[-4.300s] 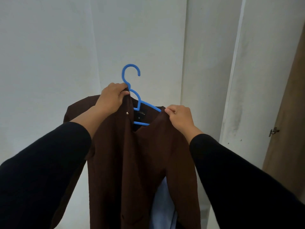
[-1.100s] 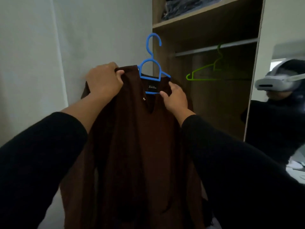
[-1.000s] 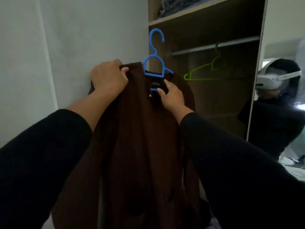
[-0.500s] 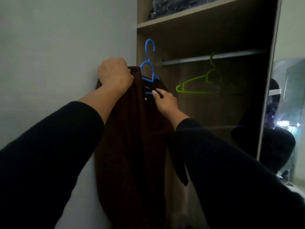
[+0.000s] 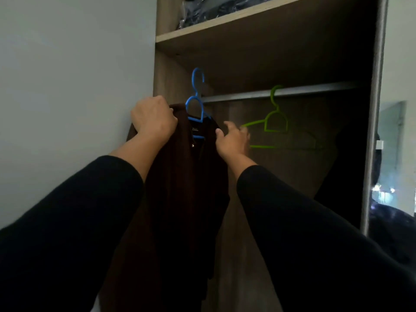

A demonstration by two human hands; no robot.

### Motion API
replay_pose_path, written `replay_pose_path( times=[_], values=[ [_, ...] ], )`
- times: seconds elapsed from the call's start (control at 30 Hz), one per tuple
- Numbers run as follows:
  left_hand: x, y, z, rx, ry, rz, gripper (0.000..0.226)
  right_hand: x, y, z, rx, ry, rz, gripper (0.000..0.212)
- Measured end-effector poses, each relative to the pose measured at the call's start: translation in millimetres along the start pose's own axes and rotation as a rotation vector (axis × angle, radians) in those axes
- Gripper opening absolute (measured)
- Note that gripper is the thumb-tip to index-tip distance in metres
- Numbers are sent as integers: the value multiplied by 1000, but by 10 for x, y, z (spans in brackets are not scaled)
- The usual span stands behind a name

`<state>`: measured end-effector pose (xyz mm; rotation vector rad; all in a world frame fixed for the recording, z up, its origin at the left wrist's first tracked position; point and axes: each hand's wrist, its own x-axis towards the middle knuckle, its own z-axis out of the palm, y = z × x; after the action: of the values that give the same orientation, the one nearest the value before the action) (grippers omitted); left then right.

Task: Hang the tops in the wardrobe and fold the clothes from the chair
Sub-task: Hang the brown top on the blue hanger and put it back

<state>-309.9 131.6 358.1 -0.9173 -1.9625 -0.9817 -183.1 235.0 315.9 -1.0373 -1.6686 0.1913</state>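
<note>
Contact of the right hand (image 5: 233, 140) with the brown top (image 5: 180, 188) is what changed in the head view: half a second ago its fingers were pinching the neckline near the label, and now they have let go and are spread loosely, a little blurred, just to the right of the collar and touching nothing that I can see. The left hand (image 5: 153, 120) keeps its grip, with the fingers curled tight around the left shoulder of the top, so this hand alone carries the garment on the blue hanger (image 5: 197, 104). The hook of the hanger stands up above the left fingers, close to the left end of the wardrobe rail (image 5: 315, 90), but I cannot tell whether it is over the rail already; it seems to be in front of it and not hooked. The top hangs straight down below the left fingers, at the left edge of the open wardrobe. A green hanger (image 5: 273, 118), empty, hangs on the rail beyond the right fingers. In my judgement the hanging of this top is nearly done: the free right hand may guide the hook or push the green hanger aside. Dark folded things (image 5: 213, 10) lie on the shelf above.
</note>
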Motion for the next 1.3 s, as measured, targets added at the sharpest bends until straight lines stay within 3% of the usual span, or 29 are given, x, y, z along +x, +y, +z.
replay_pose_path(
  times=[0.43,0.73,0.93,1.3],
  values=[
    [299,442,574,-215,-44,84,29,506,126,-5,-198,-128,123,46],
    [385,822,943,-242,-107,184,29,710,346,-35,-250,-41,175,49],
    [342,977,1216,-273,-170,199,30,798,580,-12,-114,42,163,18],
    [325,912,1456,-403,-226,170,29,858,598,191,294,224,230,26]
  ],
)
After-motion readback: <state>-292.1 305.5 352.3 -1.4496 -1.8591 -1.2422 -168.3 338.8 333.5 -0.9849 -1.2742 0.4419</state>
